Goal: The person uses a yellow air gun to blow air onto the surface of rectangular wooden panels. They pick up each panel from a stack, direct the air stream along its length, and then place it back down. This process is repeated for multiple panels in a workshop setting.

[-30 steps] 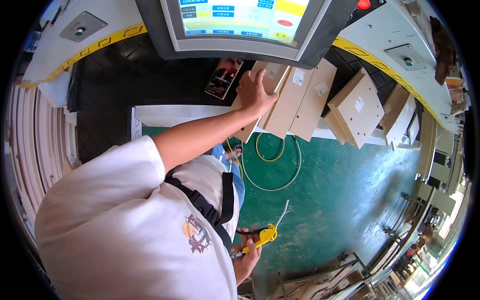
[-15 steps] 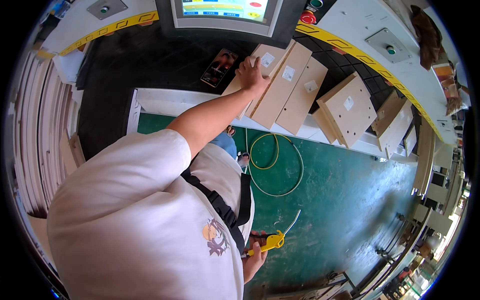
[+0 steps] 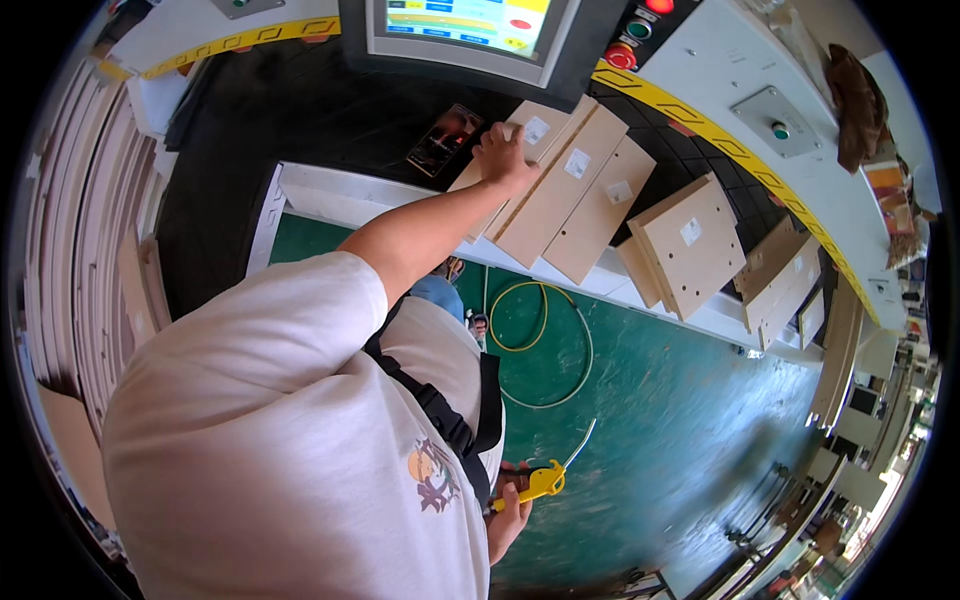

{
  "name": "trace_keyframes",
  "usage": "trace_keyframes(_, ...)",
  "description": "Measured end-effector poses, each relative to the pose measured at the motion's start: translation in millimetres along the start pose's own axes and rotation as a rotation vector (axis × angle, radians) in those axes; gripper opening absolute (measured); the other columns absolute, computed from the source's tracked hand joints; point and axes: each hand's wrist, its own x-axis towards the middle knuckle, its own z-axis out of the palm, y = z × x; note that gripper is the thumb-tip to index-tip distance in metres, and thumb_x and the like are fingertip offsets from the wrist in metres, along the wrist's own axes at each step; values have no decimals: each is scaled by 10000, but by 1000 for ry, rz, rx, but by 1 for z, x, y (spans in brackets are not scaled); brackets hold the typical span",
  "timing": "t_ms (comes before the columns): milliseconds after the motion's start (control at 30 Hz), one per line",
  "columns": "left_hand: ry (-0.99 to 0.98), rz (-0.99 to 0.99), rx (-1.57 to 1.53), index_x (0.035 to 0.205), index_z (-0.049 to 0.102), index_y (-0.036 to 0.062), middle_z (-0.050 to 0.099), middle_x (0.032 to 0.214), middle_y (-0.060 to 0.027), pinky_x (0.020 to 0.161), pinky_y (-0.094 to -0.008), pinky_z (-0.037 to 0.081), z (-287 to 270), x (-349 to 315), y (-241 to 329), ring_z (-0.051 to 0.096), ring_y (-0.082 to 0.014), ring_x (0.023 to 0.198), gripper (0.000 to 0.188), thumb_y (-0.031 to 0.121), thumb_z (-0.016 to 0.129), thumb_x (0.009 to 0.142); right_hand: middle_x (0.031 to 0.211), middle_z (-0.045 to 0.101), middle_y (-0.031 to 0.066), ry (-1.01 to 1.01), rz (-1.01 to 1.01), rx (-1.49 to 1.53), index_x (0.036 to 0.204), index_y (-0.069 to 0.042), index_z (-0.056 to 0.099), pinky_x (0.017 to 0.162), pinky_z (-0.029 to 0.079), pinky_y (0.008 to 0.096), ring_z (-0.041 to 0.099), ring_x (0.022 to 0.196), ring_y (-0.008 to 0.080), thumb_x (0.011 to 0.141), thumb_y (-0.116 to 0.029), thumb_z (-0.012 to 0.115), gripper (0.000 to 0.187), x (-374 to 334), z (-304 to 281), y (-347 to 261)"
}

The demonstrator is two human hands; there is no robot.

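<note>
— Where is the left hand (image 3: 505,155)?
— Its fingers lie flat and spread on a wooden panel (image 3: 500,170) on the black bench (image 3: 300,120), its long axis running up-right toward the screen (image 3: 465,25)
— The right hand (image 3: 508,515)?
— Fingers clamped on a yellow air gun (image 3: 535,483), nozzle pointing up-right over the green floor (image 3: 680,430)

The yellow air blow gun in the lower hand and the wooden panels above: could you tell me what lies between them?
In the head view, green floor with a looped yellowish hose lies between blow gun and panels.
</note>
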Motion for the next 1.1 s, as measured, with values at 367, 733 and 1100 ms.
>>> trace_keyframes(367, 66, 446, -117, 1443, 513, 58, 389, 1570, -244, 1134, -535, 360, -72, -110, -80, 405, -412, 1421, 775, 366, 810, 797, 1303, 656, 183, -401, 108, -439, 1476, 23, 450, 670, 661, 339, 675, 1214, 260, 1063, -148, 568, 462, 100, -25, -9)
trace_keyframes(733, 710, -367, 491, 1230, 715, 98, 660, 1348, -172, 1106, -547, 427, -359, -273, -556, 592, -366, 1286, 462, 286, 737, 808, 792, 680, 121, -720, -63, -1453, 1094, 32, 695, 664, 488, 397, 626, 720, 214, 1005, -448, 687, 488, 183, 42, 26)
trace_keyframes(1100, 134, -1174, 72, 1687, 195, 241, 26, 1755, -201, 1193, -780, 93, -443, -365, -796, 8, -476, 1602, 1372, 848, 787, 608, 1064, 737, 76, -821, 32, -1269, 1399, 5, 589, 638, 536, 279, 685, 778, 134, 1027, -280, 674, 476, 97, 234, 124)
